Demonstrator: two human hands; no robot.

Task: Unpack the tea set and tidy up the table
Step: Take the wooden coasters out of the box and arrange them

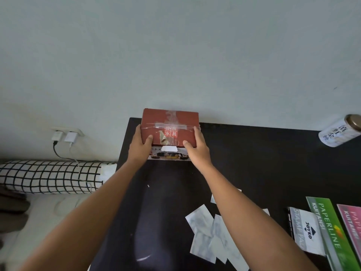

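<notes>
A red tea set box [170, 127], crossed with clear tape and marked with pale characters, is held at the far edge of the black table [254, 153], close to the wall. The left hand [139, 147] is wrapped round the box's left end, thumb on the lid; the right hand [197, 148] grips the right end the same way. A white tab and printed front panel are seen just below the lid. Near the right forearm, several marbled paper pieces [211, 237] lie on the table. A stamp pad box [306, 229] and a green receipt book [330, 231] lie at the near right. A patterned tin [340, 132] stands far right.
</notes>
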